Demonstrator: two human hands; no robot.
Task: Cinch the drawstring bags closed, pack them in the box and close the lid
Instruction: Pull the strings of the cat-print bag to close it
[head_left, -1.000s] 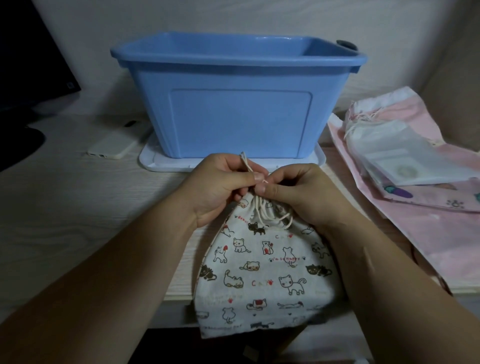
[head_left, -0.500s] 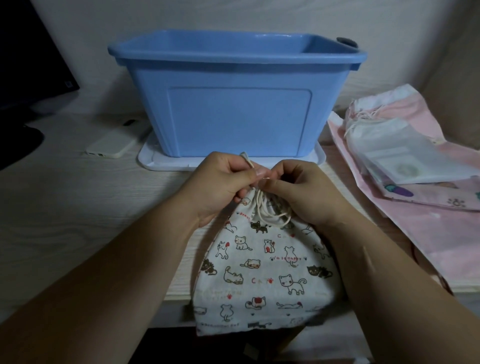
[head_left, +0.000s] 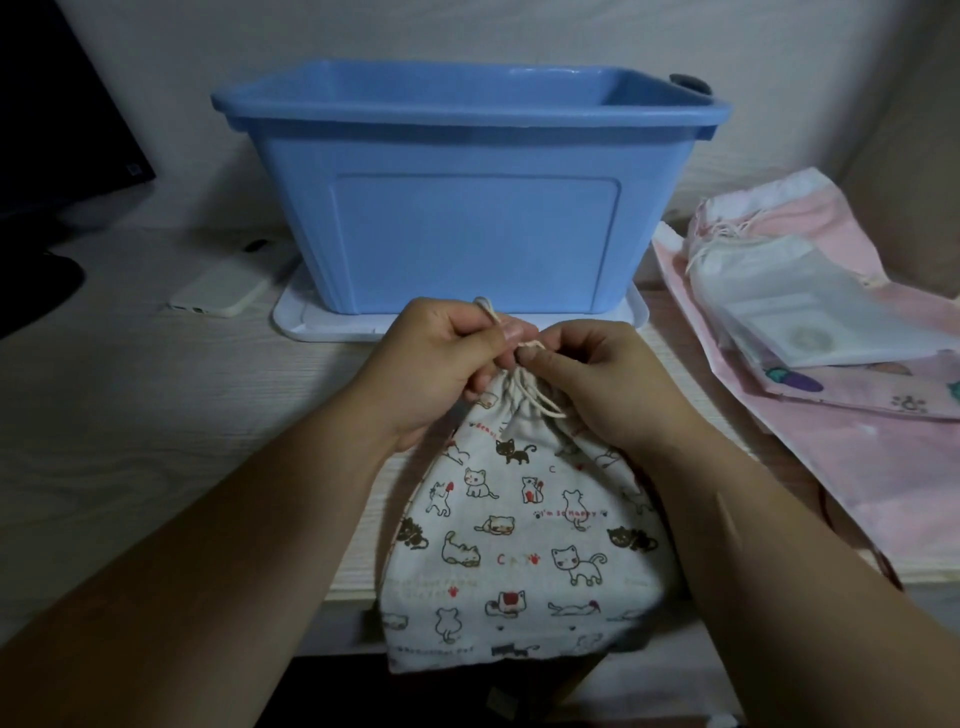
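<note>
A white cat-print drawstring bag (head_left: 524, 540) lies at the desk's front edge, its bottom hanging over. Its mouth is gathered tight under my hands. My left hand (head_left: 441, 369) pinches the cream drawstring (head_left: 535, 395) at the bag's neck, a loop of cord sticking up past its fingers. My right hand (head_left: 597, 384) pinches the same cord just beside it. Behind them stands the open blue box (head_left: 467, 208) on its white lid (head_left: 296, 317). A white bag (head_left: 810, 306) and pink bags (head_left: 872, 441) lie flat at the right.
A white phone (head_left: 223, 291) lies left of the lid. A dark monitor and its base (head_left: 47, 197) fill the far left. The wall runs close behind the box. The desk edge passes under the cat-print bag.
My hands have kept their pinch on the cord and shifted slightly at the bag's neck. The bag's mouth stays gathered; nothing else has moved.
</note>
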